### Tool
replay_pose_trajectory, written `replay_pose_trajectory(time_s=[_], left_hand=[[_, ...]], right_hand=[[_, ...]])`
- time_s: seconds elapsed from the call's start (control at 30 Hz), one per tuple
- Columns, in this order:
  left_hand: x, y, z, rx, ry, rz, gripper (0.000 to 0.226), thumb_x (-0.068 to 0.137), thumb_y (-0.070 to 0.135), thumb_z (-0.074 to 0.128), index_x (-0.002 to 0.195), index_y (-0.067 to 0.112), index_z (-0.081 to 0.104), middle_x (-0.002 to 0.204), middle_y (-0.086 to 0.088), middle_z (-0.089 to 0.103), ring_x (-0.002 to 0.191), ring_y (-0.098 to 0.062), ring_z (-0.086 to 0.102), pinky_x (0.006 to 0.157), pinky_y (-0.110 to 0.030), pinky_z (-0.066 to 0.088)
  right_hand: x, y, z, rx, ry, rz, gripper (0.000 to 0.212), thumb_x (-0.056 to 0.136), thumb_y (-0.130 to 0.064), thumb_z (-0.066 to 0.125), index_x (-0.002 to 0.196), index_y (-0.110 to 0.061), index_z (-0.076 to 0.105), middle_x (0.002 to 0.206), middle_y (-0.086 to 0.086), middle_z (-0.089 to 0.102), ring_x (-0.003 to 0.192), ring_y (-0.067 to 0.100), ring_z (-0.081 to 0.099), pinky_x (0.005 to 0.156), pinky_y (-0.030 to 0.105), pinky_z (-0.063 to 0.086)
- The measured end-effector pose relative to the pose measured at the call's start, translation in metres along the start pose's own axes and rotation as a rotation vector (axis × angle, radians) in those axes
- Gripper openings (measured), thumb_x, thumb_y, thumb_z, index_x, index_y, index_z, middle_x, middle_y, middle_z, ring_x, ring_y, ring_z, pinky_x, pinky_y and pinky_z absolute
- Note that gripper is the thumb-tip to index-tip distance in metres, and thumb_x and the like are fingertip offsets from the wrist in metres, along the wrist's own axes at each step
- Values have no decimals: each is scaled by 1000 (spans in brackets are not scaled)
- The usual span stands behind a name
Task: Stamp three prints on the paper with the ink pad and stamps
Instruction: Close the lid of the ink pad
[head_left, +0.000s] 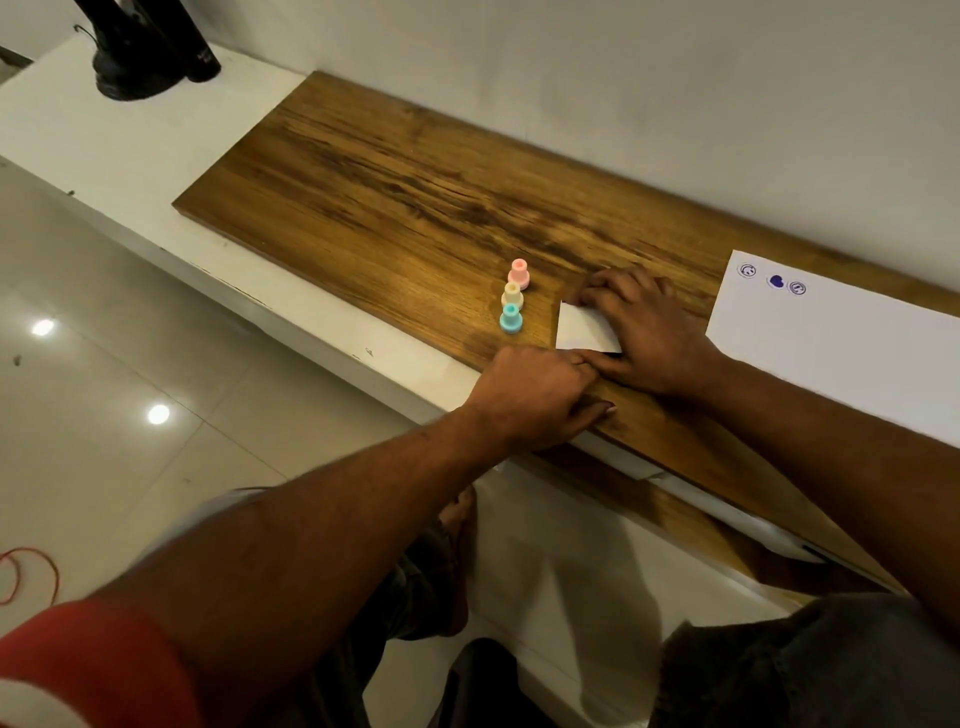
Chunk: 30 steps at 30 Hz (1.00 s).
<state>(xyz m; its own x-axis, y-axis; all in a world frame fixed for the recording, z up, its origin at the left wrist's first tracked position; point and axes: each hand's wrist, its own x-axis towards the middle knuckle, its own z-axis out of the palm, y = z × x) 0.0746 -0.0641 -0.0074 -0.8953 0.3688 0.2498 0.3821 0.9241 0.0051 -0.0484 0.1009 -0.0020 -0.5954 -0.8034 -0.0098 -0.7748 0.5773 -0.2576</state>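
Observation:
Three small stamps stand upright in a row on the wooden board (395, 171): a pink stamp (519, 273), a cream stamp (512, 294) and a teal stamp (510, 318). Just right of them lies a white ink pad case (582, 327), its lid down. My right hand (641, 327) lies flat over its right half, fingers along the far edge. My left hand (540, 395) rests at the board's front edge, fingertips touching the case's near side. The white paper (841, 353) at the right carries three blue prints (776, 281) near its top left corner.
The board lies on a white ledge (130, 150) against a pale wall. Black objects (150, 47) stand at the ledge's far left end. A glossy tiled floor (104, 389) with an orange cord (31, 571) lies below left.

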Motion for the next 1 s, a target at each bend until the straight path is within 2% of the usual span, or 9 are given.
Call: replay_pose_trajectory(time_s=[0.27,0.43,0.53,0.6,0.67,0.77,0.87,1.0], left_hand=[[3,0,-4,-36,53,11,41,97,60,63,105,22,78,96,3,79,67,-15,68,55,-24,29],[2,0,-2,-45,53,4,41,95,61,65,101,22,77,88,3,78,64,-15,67,55,-23,27],[3,-2,-1,-97,49,3,40,96,61,64,97,22,76,85,3,75,62,-13,64,53,-22,27],[5,-2,0,-110,13,-13,44,99,64,56,97,25,75,84,5,73,63,-10,59,51,-20,20],[7,-4,1,-107,0,-71,50,100,68,48,103,26,74,86,7,72,68,-9,58,52,-22,19],[11,-9,-2,-109,8,-250,54,99,69,49,115,23,72,87,4,71,75,-13,62,59,-28,31],[16,-11,-5,-69,51,-418,62,94,72,55,123,20,70,89,1,74,81,-18,68,63,-29,36],[19,-6,-5,-95,59,-495,65,90,72,63,125,17,69,101,-2,75,88,-21,70,66,-29,38]], right_hand=[[-4,3,5,66,-18,36,87,82,-79,44,152,-27,42,155,6,42,142,30,35,111,54,29],[-3,3,2,51,-28,27,88,81,-79,45,153,-28,40,155,5,42,142,29,35,111,54,29],[-5,4,-4,18,22,43,92,79,-81,48,151,-25,43,154,7,43,142,30,37,112,54,31],[-6,7,-13,31,88,87,93,78,-84,49,149,-24,46,153,7,45,141,30,39,113,55,33],[-6,14,-27,75,159,139,90,79,-85,53,145,-24,51,146,7,52,133,28,47,107,51,41],[-5,28,-47,179,161,314,85,77,-83,62,134,-21,60,121,3,66,104,21,62,83,38,55],[-6,35,-50,231,55,548,74,73,-80,69,115,-19,70,100,0,71,88,17,65,67,28,51],[-7,34,-36,417,24,667,51,71,-69,79,86,-21,74,81,-1,74,74,14,69,64,30,57]])
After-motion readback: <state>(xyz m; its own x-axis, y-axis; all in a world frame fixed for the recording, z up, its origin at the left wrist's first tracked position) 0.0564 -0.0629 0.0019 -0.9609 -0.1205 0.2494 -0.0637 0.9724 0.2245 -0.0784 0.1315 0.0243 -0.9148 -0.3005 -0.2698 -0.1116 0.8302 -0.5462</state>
